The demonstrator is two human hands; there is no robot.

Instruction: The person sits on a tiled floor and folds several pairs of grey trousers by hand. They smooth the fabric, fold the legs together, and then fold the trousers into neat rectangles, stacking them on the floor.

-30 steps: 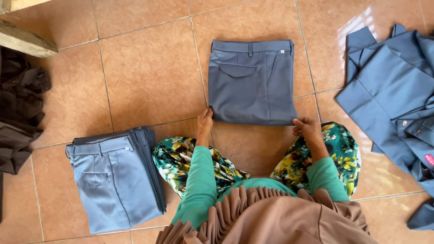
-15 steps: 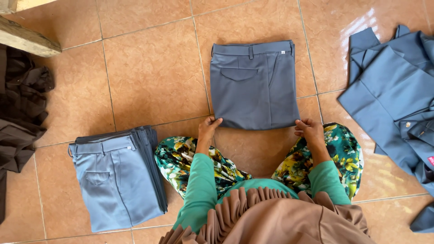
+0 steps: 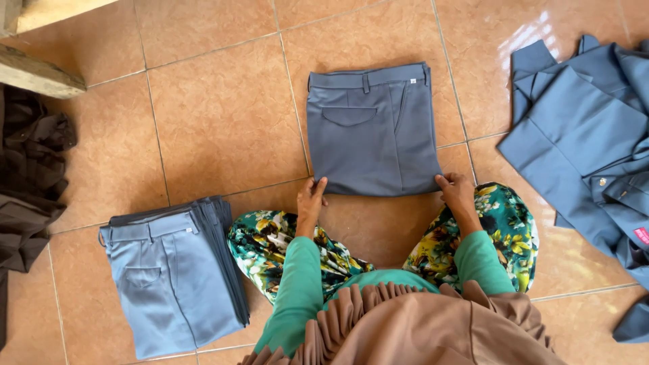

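A: State the position of the folded grey trousers

B: They lie flat on the tiled floor, directly ahead of the seated person's knees, waistband at the far edge, back pocket facing up

A: State the condition of both hands

B: The left hand rests at the near left corner of the fold, fingers extended and lying on the fabric edge. The right hand rests at the near right corner in the same way. The hands are well apart, one per corner. Neither is closed around the cloth; whether a thumb is tucked under the edge cannot be told

A: Handling characteristics?

B: Judged from appearance: light, soft woven cloth, limp, not fragile, and likely to slide easily on the smooth tile. A folded bundle will sag or open if lifted by one corner. Recommended hold: both near corners together, or a flat palm beneath the fold with the other on top

A: Surrounding items?

B: A stack of folded grey-blue trousers lies to the person's left. A grey jacket lies spread to the right. Dark brown garments lie at the far left

A: Limits of the view?

B: The jacket and the brown garments are cut off by the frame. The number of pairs in the stack cannot be counted reliably. The underside layers of the folded trousers are hidden
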